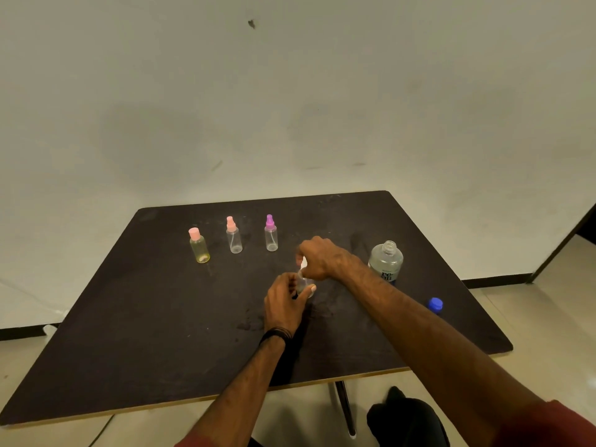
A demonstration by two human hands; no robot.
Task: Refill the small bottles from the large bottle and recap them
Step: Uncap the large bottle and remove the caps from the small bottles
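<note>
My left hand (285, 303) grips a small clear bottle (305, 285) near the middle of the dark table (161, 333). My right hand (319, 258) is closed over its white cap (303, 262) on top. The bottle is mostly hidden by my fingers. The large clear bottle (386, 261) stands uncapped to the right, and its blue cap (435, 304) lies on the table further right. Three small bottles stand in a row at the back left: a yellowish one with a pink cap (199, 246), a clear one with a pink sprayer (233, 235), and a clear one with a purple sprayer (271, 233).
A white wall rises behind the table. The table's near edge (225, 395) runs across the bottom, with a metal leg (345, 408) and a dark object (406, 417) on the floor below it.
</note>
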